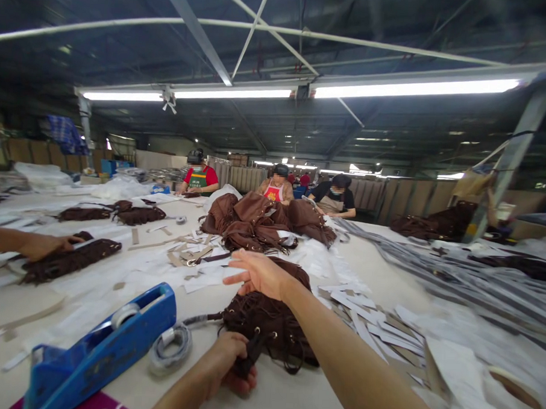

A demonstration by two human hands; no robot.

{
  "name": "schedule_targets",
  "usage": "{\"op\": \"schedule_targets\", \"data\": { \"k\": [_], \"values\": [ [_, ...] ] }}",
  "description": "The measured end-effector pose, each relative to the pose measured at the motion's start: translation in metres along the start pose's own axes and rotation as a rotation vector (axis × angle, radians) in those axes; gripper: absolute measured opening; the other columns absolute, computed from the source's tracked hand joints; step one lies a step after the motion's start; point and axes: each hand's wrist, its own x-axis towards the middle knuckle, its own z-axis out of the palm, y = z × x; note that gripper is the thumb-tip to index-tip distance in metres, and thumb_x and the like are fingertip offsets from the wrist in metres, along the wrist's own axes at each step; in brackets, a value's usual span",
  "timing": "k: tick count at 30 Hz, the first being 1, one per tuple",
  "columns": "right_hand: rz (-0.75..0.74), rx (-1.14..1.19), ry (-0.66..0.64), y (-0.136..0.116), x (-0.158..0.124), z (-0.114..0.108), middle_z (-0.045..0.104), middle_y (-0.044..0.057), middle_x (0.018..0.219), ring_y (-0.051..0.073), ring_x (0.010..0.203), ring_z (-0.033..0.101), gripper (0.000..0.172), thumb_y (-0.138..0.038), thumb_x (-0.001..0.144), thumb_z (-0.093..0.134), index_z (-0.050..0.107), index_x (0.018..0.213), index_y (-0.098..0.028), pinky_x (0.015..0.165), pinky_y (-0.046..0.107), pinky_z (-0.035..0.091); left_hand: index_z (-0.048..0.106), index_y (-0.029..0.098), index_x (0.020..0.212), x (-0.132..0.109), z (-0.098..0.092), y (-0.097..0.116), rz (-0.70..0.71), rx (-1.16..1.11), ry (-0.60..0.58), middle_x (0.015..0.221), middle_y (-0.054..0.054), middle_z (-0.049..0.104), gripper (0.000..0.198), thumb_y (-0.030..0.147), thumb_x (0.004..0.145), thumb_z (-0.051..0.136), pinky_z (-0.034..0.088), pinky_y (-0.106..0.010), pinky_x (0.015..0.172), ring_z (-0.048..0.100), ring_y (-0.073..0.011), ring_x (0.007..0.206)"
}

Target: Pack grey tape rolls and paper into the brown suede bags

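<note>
Nearest, we see the left hand (230, 354) gripping a dark strap end (252, 349); brown bag (250, 311) lies on the tabletop (132, 370) just beyond, we judge it soft, light, floppy, best held by the eyeleted edge (267, 338); right hand (261, 274) spread, empty, over it; brown pile (259, 210) behind
</note>
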Motion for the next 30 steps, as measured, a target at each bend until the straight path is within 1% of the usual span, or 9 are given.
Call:
{"op": "schedule_targets", "data": {
  "k": [2,5,7,11,15,21,25,27,30],
  "values": [
    [-0.041,0.022,0.031,-0.003,-0.004,-0.003,0.057,0.014,0.128,0.014,0.082,0.069,0.045,-0.025,0.097,0.014,0.037,0.135,-0.019,0.059,0.024,0.052,0.052,0.013,0.087,-0.001,-0.001,0.003,-0.035,-0.022,-0.048,0.059,-0.009,0.064,0.023,0.018,0.064,0.051,0.047,-0.021,0.038,0.063,-0.0190,0.048],
    [-0.100,-0.032,-0.043,0.018,-0.033,0.009,0.068,0.012,0.108,0.022,0.093,0.067,0.033,-0.018,0.087,0.039,0.062,0.111,-0.016,0.078,0.034,0.052,0.054,0.010,0.083,0.001,-0.003,0.005,-0.099,-0.061,-0.078,0.060,-0.010,0.063,0.017,0.022,0.072,0.051,0.049,-0.022,0.039,0.062,-0.0176,0.048],
    [-0.158,-0.109,-0.128,0.041,-0.057,0.021,0.069,0.011,0.112,0.028,0.112,0.058,0.038,-0.008,0.073,0.050,0.068,0.104,-0.019,0.097,0.044,0.041,0.055,0.008,0.082,0.003,-0.004,0.007,-0.137,-0.085,-0.071,0.058,-0.010,0.062,0.018,0.023,0.080,0.047,0.049,-0.022,0.038,0.060,-0.0170,0.045],
    [-0.266,-0.438,-0.194,0.082,-0.081,0.040,0.029,0.011,0.153,0.033,0.141,0.016,0.074,-0.014,0.068,0.060,0.042,0.138,-0.029,0.109,0.058,0.011,0.058,0.006,0.082,-0.002,-0.001,0.009,-0.214,-0.141,-0.072,0.056,-0.008,0.060,0.025,0.028,0.089,0.047,0.047,-0.022,0.037,0.056,-0.0145,0.040],
    [-0.236,-0.539,-0.131,0.099,-0.071,0.064,0.012,0.011,0.158,0.032,0.143,0.005,0.066,-0.029,0.076,0.063,0.040,0.138,-0.035,0.108,0.058,0.014,0.058,0.008,0.079,-0.016,0.026,0.003,-0.255,-0.276,0.002,0.053,0.001,0.052,0.032,0.026,0.095,0.038,0.045,-0.017,0.039,0.046,-0.0062,0.036],
    [0.028,-0.495,0.006,0.109,-0.057,0.093,0.022,0.013,0.155,0.030,0.141,0.018,0.049,-0.022,0.084,0.055,0.046,0.131,-0.030,0.102,0.052,0.031,0.048,0.015,0.076,-0.026,0.073,-0.010,-0.192,-0.488,0.149,0.051,0.008,0.040,0.036,0.030,0.100,0.026,0.034,-0.014,0.035,0.035,-0.0028,0.032],
    [-0.071,-0.430,-0.170,0.101,-0.055,0.057,0.038,0.013,0.148,0.033,0.134,0.035,0.066,-0.021,0.073,0.064,0.045,0.135,-0.032,0.095,0.052,0.041,0.049,0.014,0.075,-0.032,0.056,-0.012,-0.163,-0.422,0.147,0.050,0.006,0.043,0.032,0.024,0.098,0.030,0.034,-0.016,0.034,0.037,-0.0047,0.033],
    [-0.165,-0.370,-0.273,0.089,-0.051,0.037,0.054,0.008,0.137,0.030,0.126,0.047,0.059,-0.018,0.072,0.062,0.053,0.129,-0.033,0.096,0.046,0.042,0.050,0.013,0.076,-0.037,0.042,-0.012,-0.150,-0.385,0.141,0.052,0.005,0.046,0.029,0.021,0.097,0.032,0.037,-0.017,0.036,0.040,-0.0058,0.035],
    [-0.229,-0.324,-0.167,0.068,-0.045,0.032,0.053,0.006,0.137,0.023,0.127,0.044,0.047,-0.023,0.088,0.045,0.048,0.134,-0.031,0.106,0.042,0.031,0.050,0.014,0.081,-0.041,0.032,-0.013,-0.112,-0.339,0.140,0.055,0.004,0.050,0.024,0.021,0.097,0.032,0.044,-0.020,0.041,0.047,-0.0075,0.039]
  ]
}}
